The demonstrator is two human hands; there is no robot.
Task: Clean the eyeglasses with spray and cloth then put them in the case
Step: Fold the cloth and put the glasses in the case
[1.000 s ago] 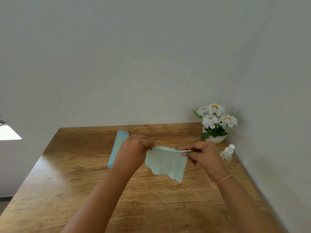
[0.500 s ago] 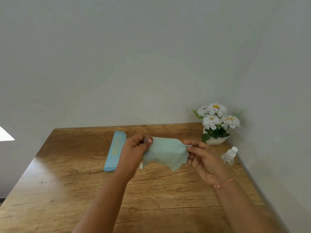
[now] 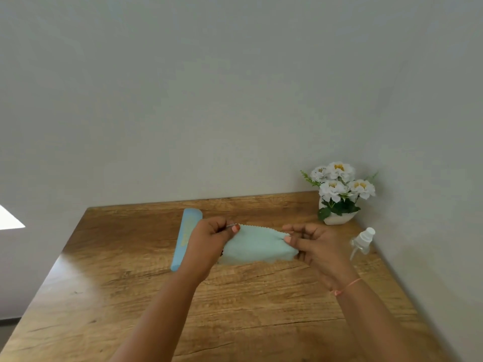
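Both hands are raised above the wooden table [image 3: 130,270] with a pale green cloth [image 3: 254,246] stretched between them. The left hand [image 3: 209,240] pinches the cloth's upper left corner between thumb and fingers, together with a thin silvery piece (likely part of the eyeglasses, though too little shows to tell). The right hand [image 3: 312,245] is closed on the cloth's right edge, fingers curled around it, a thin pink band [image 3: 350,284] at its wrist. A light blue case [image 3: 187,236] lies shut on the table just behind the left hand. A small clear spray bottle [image 3: 363,241] stands near the right wall, with a white pot of white flowers [image 3: 337,194] in the corner behind it.
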